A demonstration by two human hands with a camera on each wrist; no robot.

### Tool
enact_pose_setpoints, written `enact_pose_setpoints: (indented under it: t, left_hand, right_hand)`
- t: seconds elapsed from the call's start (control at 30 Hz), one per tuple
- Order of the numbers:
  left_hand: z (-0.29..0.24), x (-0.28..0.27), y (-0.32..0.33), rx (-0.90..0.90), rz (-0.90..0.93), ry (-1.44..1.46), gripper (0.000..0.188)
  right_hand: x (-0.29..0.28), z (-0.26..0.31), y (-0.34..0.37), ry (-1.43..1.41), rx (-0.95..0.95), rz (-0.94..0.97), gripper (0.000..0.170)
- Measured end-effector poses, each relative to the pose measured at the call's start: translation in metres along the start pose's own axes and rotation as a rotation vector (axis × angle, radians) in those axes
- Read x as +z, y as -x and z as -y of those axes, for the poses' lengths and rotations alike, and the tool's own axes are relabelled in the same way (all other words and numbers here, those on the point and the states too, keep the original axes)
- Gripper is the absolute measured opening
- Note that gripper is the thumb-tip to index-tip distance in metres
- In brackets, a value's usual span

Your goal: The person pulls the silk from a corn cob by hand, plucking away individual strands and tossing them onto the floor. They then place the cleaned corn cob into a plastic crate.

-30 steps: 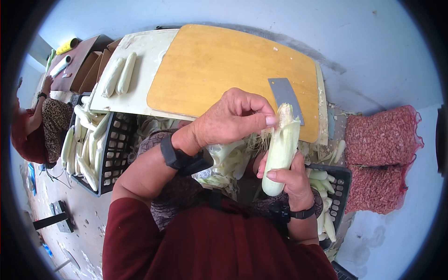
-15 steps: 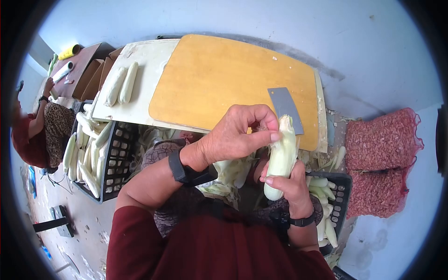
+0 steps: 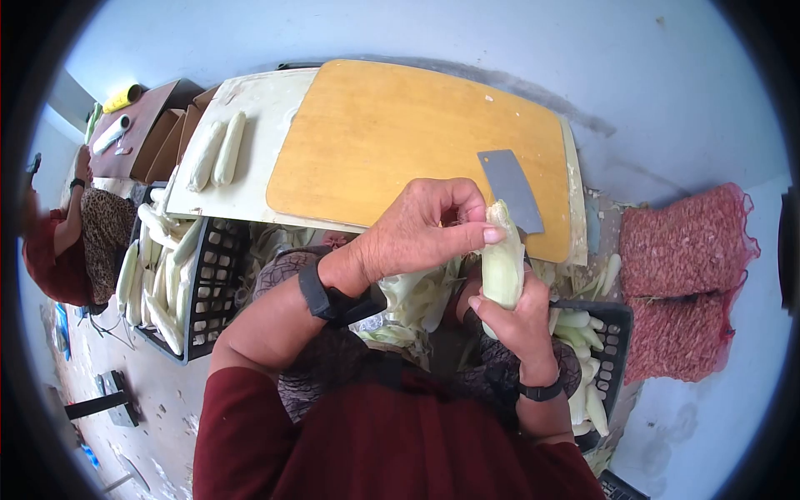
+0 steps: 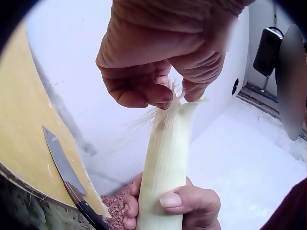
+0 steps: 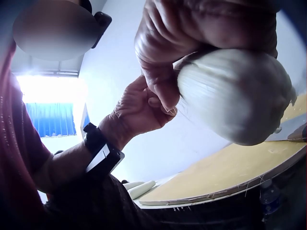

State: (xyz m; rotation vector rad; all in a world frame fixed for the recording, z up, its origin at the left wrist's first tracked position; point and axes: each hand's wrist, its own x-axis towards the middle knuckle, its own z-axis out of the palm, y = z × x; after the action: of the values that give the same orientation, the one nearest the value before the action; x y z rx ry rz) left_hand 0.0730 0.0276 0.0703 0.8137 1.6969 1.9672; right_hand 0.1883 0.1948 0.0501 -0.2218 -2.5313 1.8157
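Observation:
An ear of corn (image 3: 503,271) in pale green husk stands nearly upright in front of the person's chest. My right hand (image 3: 521,325) grips its lower part, the thumb laid across the husk. My left hand (image 3: 425,225) is at the tip, where thumb and fingers pinch the corn silk (image 4: 165,106), with fine strands sticking out around them. In the right wrist view the rounded butt of the ear fills the middle, and the right-hand fingers wrap over it. A cleaver (image 3: 512,192) lies on the yellow board (image 3: 400,142) beyond the hands.
Two corn ears (image 3: 218,152) lie on the pale tabletop (image 3: 267,100). Black crates (image 3: 218,271) of corn stand at left and right. Loose husks lie between the legs. Red mesh sacks (image 3: 687,250) are stacked at right. Another person (image 3: 71,242) sits at far left.
The ear has shifted slightly left and turned in the right hand, which has moved up along it. The left hand has stayed at the tip, its thumb now overlapping the husk there.

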Motion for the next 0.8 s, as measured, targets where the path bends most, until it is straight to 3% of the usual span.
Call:
enact_pose_setpoints:
  t: [0.07, 0.17, 0.27, 0.37, 0.8]
  left_hand:
    - [-0.0020, 0.0004, -0.0004, -0.029, -0.024, -0.057, 0.023]
    - [0.0002, 0.0003, -0.0008, 0.038, -0.036, -0.199, 0.023]
    - [-0.0023, -0.0019, -0.0005, -0.059, -0.029, -0.211, 0.020]
    - [-0.0056, -0.0017, 0.0000, -0.047, -0.057, -0.315, 0.021]
    - [-0.0006, -0.0026, 0.0000, 0.100, -0.088, -0.448, 0.022]
  right_hand:
    - [0.0018, -0.0049, -0.0016, 0.136, -0.102, -0.077, 0.037]
    - [0.0040, -0.0036, -0.0018, 0.241, -0.134, -0.154, 0.040]
    - [0.0055, -0.0013, -0.0012, 0.347, -0.151, -0.200, 0.041]
    - [0.0075, -0.0016, -0.0005, 0.440, -0.187, -0.248, 0.042]
    - [0.0069, 0.0010, 0.0001, 0.470, -0.175, -0.247, 0.041]
